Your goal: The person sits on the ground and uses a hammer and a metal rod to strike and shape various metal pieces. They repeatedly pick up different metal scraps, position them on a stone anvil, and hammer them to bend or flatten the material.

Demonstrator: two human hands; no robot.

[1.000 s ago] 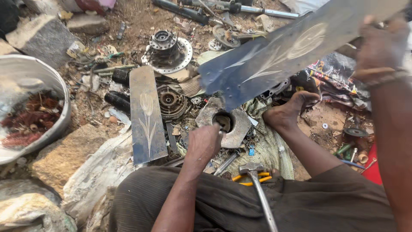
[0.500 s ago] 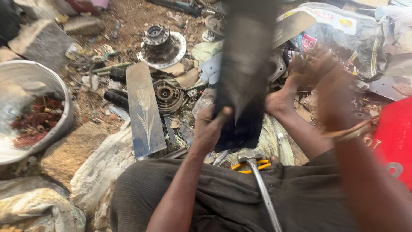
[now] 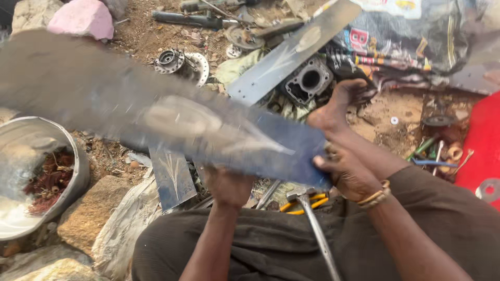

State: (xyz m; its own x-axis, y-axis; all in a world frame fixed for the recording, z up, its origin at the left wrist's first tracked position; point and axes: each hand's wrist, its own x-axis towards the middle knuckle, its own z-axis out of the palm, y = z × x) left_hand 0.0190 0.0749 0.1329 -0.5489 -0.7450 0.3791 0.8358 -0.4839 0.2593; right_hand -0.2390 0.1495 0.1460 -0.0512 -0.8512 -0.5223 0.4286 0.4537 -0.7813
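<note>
A long blue-grey fan blade (image 3: 156, 117), blurred with motion, stretches across my lap from the upper left to the centre right. My right hand (image 3: 350, 176), with a bead bracelet at the wrist, grips the blade's dark blue end. My left hand (image 3: 227, 186) is pressed up under the blade's lower edge, its fingers curled behind the metal. My bare foot (image 3: 333, 110) rests on the dirt just beyond the right hand. A metal-handled hammer (image 3: 311, 218) lies on my dark trousers below the blade.
A second fan blade (image 3: 172, 178) lies by my left knee and a third (image 3: 291, 58) lies further off. Around them are an engine block (image 3: 308, 83), a wheel hub (image 3: 179, 62), a metal bowl (image 3: 78, 171) of copper wire, stones (image 3: 86, 216), yellow-handled pliers (image 3: 304, 204) and a red panel (image 3: 482, 140).
The blade was held high to the right, then upright before me; now it has swung down and leftward across my lap. My right hand dropped from the raised end to the near end.
</note>
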